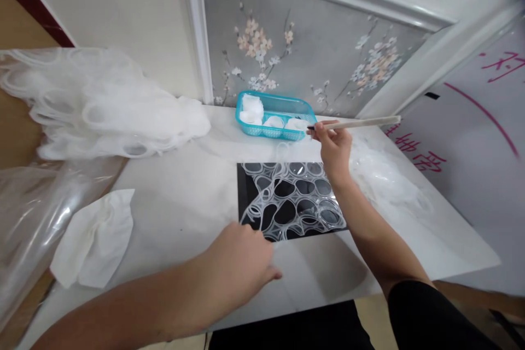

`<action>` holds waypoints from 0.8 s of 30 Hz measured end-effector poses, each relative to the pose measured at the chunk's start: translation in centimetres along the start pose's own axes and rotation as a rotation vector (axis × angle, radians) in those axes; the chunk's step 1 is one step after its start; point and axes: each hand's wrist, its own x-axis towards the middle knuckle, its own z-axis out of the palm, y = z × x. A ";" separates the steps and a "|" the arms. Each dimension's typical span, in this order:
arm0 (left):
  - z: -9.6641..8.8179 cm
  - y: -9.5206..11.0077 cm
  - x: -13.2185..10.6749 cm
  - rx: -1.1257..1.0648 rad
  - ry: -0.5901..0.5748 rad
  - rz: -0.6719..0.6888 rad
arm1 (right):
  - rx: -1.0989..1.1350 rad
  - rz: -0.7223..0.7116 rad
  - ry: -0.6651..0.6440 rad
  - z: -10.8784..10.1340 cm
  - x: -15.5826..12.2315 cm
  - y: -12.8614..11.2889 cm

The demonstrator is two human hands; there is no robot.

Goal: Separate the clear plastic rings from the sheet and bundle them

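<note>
My right hand (334, 147) is closed round a slim cream-coloured stick (365, 122) with a dark tip, like a pen or thin tool. Its tip is beside the front right corner of a blue plastic basket (275, 99), which holds small stacks of white round pieces (252, 106). On the table lies a black rectangular sheet (247, 186), covered by a translucent white film with rows of round holes (301, 194). My left hand (248, 257), fist-like with fingers mostly hidden, grips the film's lifted left part, a loose strip rising towards the basket.
A large heap of white perforated film (102, 104) sits at the left, above clear plastic bags (61, 213). A crumpled white cloth or tissue (98, 235) lies nearer me. More clear film (385, 175) is piled at right, by a whiteboard (459, 136). A framed flower panel (328, 38) backs the table.
</note>
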 end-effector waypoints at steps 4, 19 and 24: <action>-2.1 -3.3 1.1 -0.006 0.109 -0.138 | -0.002 0.145 -0.207 -2.3 -3.8 -1.0; 2.7 -9.6 10.2 -0.290 0.317 -0.365 | -0.057 0.606 -1.044 -14.1 -9.4 -3.5; 0.2 -11.3 8.8 0.043 0.554 -0.547 | -0.142 0.720 -1.338 -14.4 -8.8 -4.5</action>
